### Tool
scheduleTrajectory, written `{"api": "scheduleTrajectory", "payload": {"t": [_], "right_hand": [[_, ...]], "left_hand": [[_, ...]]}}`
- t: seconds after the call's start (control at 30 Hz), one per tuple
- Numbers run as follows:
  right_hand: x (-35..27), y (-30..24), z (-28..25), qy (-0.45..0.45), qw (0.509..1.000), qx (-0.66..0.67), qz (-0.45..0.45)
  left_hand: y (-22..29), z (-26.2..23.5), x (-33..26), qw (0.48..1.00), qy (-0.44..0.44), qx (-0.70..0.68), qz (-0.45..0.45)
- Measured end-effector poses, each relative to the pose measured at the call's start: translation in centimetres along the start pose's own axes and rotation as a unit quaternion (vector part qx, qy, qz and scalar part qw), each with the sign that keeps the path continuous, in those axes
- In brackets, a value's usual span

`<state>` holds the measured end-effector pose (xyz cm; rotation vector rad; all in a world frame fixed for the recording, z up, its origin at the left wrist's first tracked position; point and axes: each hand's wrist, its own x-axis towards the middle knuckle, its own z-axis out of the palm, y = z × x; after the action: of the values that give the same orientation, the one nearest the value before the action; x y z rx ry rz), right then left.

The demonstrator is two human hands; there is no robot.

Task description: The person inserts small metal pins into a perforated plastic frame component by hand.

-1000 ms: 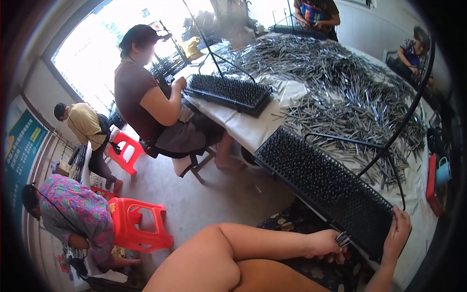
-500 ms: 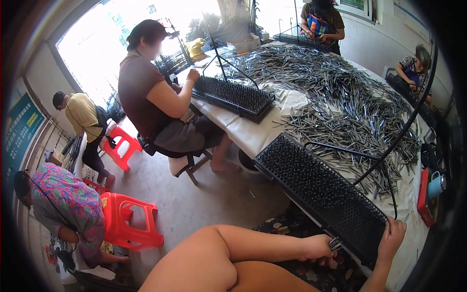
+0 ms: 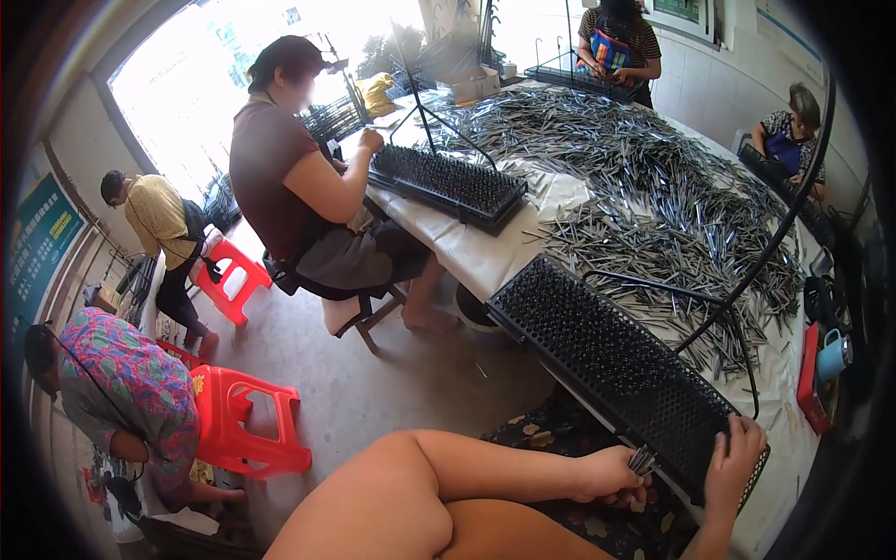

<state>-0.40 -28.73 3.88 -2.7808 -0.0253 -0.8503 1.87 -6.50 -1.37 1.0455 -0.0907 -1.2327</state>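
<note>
Low in front of me, my left hand (image 3: 611,474) is closed around a small bundle of thin metal pieces (image 3: 641,460), their ends sticking out beside the tray's near edge. A long black tray (image 3: 607,359) full of round holes slants across the table edge. Many dark pieces stand in its far part, while the near part shows bare holes. Over the near right end of this tray lies my right hand (image 3: 735,462). Its fingers are slightly apart, fingertips touching the holed surface, and I see nothing held in them.
Loose metal pieces (image 3: 644,177) form a wide heap on the table. A bent black rod stand (image 3: 719,303) rises beside my tray. At left, a seated co-worker (image 3: 280,168) works at another tray (image 3: 448,182). Red stools (image 3: 247,420), a blue mug (image 3: 833,355) and other people are around.
My right hand has shifted from the tray's right rim slightly left and down, onto the holed surface. My left hand stays nearly in place with its bundle. The seated person far right has lifted their head.
</note>
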Motion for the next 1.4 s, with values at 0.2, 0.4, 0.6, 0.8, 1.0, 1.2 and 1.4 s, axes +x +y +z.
{"api": "scheduleTrajectory", "payload": {"t": [0.2,0.4,0.6,0.8,1.0,1.2,1.4], "right_hand": [[-2.5,-6.4,-1.4,-0.176,0.858,0.452,0.171],[-2.9,-6.3,-1.3,-0.195,0.79,0.528,0.245],[-3.2,-6.7,-1.2,-0.182,0.804,0.517,0.23],[-3.9,-5.8,-0.2,-0.094,0.716,0.596,0.351],[-4.0,-5.7,0.3,-0.086,0.751,0.573,0.318],[-3.1,-6.4,-0.3,-0.116,0.706,0.598,0.361],[-3.9,-4.2,0.6,-0.127,0.756,0.581,0.275]], "left_hand": [[0.8,1.5,-1.1,0.993,-0.045,0.006,0.108],[0.0,1.2,-1.2,0.988,-0.046,0.019,0.144],[-0.7,1.0,-0.7,0.983,-0.06,0.05,0.164],[1.5,1.8,-2.1,0.991,0.028,0.069,0.111],[1.3,1.6,-1.5,0.995,0.005,0.062,0.084],[1.8,1.1,-1.5,0.997,-0.031,0.044,0.052],[1.8,1.2,-1.0,0.996,0.003,0.072,0.059]]}}
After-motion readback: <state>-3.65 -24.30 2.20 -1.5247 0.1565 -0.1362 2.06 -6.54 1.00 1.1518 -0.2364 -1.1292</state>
